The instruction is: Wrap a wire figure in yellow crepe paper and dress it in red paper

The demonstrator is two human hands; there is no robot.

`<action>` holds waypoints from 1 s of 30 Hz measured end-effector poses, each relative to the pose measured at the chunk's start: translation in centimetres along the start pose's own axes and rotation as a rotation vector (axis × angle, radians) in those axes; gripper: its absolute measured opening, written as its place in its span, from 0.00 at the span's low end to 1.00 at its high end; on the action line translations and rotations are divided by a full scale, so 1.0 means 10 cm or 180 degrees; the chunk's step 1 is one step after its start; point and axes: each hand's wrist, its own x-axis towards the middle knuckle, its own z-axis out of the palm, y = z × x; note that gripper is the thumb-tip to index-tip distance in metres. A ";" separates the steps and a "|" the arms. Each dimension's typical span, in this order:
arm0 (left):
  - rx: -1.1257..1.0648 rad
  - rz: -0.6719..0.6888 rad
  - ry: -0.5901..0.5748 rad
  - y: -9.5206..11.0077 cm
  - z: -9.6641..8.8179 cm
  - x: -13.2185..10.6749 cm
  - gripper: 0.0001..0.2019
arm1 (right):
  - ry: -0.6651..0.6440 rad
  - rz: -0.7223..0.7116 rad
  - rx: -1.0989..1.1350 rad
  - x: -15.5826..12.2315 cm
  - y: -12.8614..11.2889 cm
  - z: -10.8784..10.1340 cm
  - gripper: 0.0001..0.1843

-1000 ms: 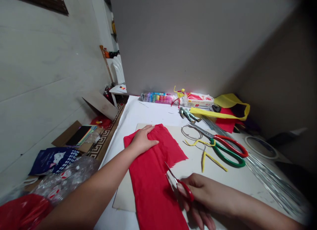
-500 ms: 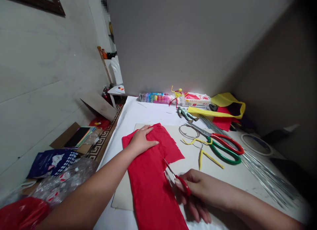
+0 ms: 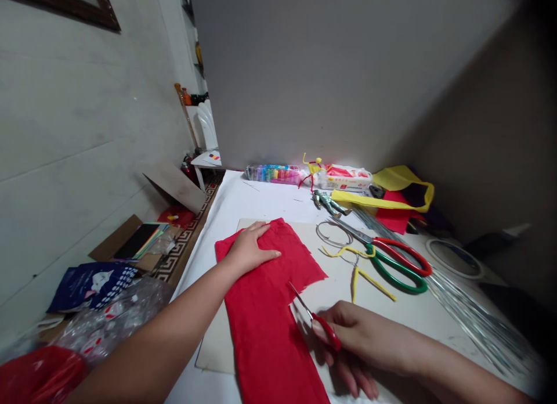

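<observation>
A long piece of red cloth [image 3: 270, 323] lies on a pale board [image 3: 331, 288] on the white table. My left hand [image 3: 250, 247] lies flat on the cloth's far end, fingers stretched out. My right hand [image 3: 352, 334] grips small red-handled scissors [image 3: 313, 320], whose blades point into a cut in the cloth's right edge.
Big red-and-green scissors [image 3: 391, 259], a wire ring [image 3: 334, 233], yellow pipe cleaners [image 3: 363, 273] and a bundle of metal wires [image 3: 470, 317] lie to the right. A yellow bag [image 3: 395, 186], packets and a paint set [image 3: 274, 173] stand at the back. Boxes and bags clutter the floor at left.
The scissors' blades have moved a little further into the cloth's right edge. My left hand stays pressed on the cloth.
</observation>
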 end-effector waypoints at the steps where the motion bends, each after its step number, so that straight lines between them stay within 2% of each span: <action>1: 0.0002 -0.0001 0.0001 0.00 0.00 0.00 0.39 | 0.0004 0.0001 -0.0027 -0.01 -0.01 -0.01 0.27; 13: 0.0009 -0.0007 0.0012 -0.02 0.01 0.01 0.40 | -0.0109 0.0100 -0.0169 -0.03 -0.03 -0.02 0.26; 19: 0.0019 -0.0014 0.0013 -0.03 0.01 0.03 0.41 | -0.0337 0.0211 -0.0172 -0.02 -0.01 0.01 0.27; 30: 0.0010 0.0014 0.0083 -0.02 0.01 0.01 0.40 | -0.0156 0.0213 -0.0246 0.00 -0.07 0.14 0.28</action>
